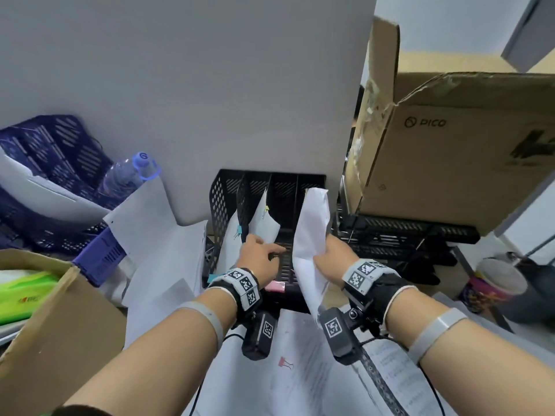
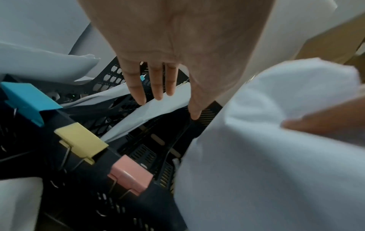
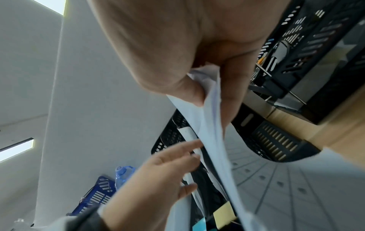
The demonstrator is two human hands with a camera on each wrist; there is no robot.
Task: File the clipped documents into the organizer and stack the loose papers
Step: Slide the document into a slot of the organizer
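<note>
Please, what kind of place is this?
Probably a cluttered office desk or storeroom corner: a black mesh file organizer with clipped papers, a PICO cardboard box, and a right hand holding documents.

– Which organizer (image 1: 223, 205) slots are standing free?
– The two right ones; clipped documents (image 1: 264, 220) are filling the left two.
– What's crowding the way in?
– The cardboard box (image 1: 450, 145) is overhanging on the right, and three binder clips (image 2: 81, 140) are sitting along the front rim.
</note>
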